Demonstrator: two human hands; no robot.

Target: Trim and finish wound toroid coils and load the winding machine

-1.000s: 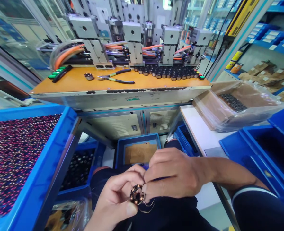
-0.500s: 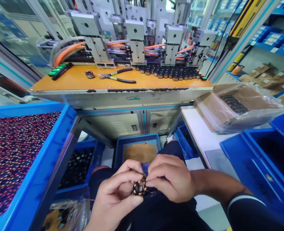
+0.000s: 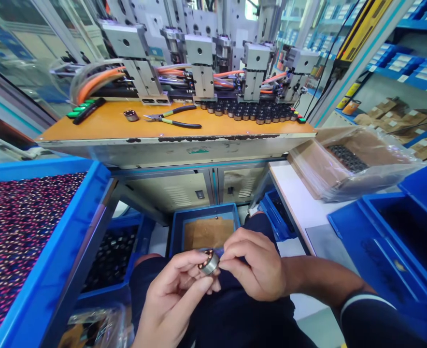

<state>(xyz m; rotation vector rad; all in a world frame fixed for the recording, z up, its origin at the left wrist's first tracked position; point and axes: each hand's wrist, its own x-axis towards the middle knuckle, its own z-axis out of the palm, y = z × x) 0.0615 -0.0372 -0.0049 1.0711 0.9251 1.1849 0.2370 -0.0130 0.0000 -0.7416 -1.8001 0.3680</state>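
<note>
A small round stator coil (image 3: 208, 263) with a metal rim and copper windings sits between both hands over my lap. My left hand (image 3: 173, 299) pinches it from below with thumb and fingers. My right hand (image 3: 255, 266) is closed, its fingertips touching the coil's right side. The coil is tilted so its metal side shows. Behind the hands stands a blue bin (image 3: 177, 227) with a brown cardboard sheet in it.
A large blue bin (image 3: 86, 212) of coils with pink and purple wires is at the left. An orange bench (image 3: 235, 126) holds pliers (image 3: 173, 118), a lone coil (image 3: 131, 115) and rows of black parts (image 3: 257, 111) below a machine. Blue bins (image 3: 365, 227) and a bagged cardboard box (image 3: 344, 159) stand at the right.
The coil has turned from face-up, showing copper windings, to its metal side. Both hands rose slightly; the loose wire ends below the coil no longer show.
</note>
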